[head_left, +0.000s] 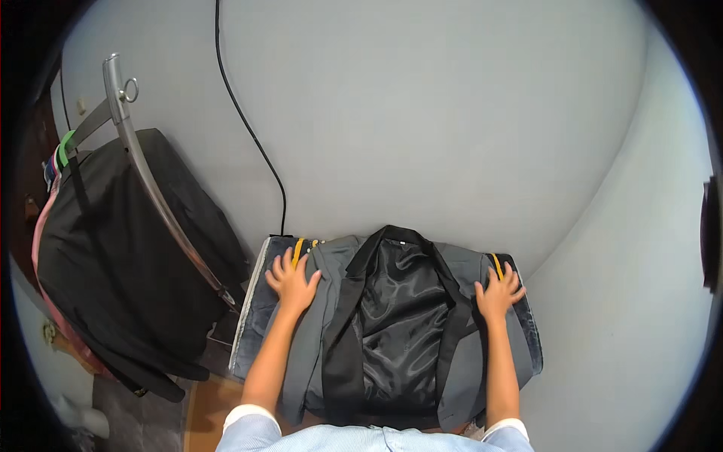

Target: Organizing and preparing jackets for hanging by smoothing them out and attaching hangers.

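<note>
- Head view: grey jacket [392,316] spread open, black satin lining up, across padded surface [256,301].
- Left hand [292,282] and right hand [497,292] pressed flat on shoulders, released, grasping nothing.
- Judged soft, light, slippery at lining; best gripped at shoulders or lapels.
- Dark garments [113,256] hung at left before pale grey wall [452,113].

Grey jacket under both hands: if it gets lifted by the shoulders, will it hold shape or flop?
The grey jacket would probably flop: it lies flat and drapes over the padded board. Its shiny black lining looks slick, so it may slide. The left hand and right hand press flat on it, fingers spread.
</note>
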Tool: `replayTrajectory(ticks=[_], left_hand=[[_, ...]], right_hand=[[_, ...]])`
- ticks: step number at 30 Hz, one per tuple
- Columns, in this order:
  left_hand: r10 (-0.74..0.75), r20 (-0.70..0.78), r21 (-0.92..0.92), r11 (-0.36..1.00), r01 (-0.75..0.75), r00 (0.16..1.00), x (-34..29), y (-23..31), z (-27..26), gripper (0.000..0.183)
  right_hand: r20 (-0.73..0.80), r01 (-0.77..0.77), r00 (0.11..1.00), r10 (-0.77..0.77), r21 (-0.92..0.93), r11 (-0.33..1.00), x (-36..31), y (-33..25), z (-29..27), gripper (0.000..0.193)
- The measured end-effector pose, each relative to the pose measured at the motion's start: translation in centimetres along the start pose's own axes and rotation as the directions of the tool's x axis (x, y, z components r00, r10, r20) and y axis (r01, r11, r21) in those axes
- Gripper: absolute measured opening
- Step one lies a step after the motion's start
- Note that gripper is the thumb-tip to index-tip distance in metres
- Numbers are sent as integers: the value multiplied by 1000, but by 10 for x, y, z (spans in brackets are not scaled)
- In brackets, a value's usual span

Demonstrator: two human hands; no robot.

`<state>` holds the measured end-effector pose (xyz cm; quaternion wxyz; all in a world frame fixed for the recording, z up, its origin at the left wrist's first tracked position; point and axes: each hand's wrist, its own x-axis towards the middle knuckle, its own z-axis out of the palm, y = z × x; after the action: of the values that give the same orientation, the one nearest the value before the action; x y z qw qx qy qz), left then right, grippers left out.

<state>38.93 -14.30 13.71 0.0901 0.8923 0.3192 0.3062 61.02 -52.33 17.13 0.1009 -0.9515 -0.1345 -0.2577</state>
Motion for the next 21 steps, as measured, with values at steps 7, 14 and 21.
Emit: replayTrajectory(ticks=[7,14,21], left_hand=[[-341,134,51,940,337,930,-156,-36,-97,59],[-593,-62,-19,805,593,803,-256,-10,-105,76],[-499,-425,-57,848,528,755,-231,-23,-104,12]], right_hand=[[175,-398,897,406,-83,914,-104,55,-70,63],[137,-590,785,604,-132,796,-197,112,-56,73],[-82,-535,843,532,-15,845,-191,129,-57,23]])
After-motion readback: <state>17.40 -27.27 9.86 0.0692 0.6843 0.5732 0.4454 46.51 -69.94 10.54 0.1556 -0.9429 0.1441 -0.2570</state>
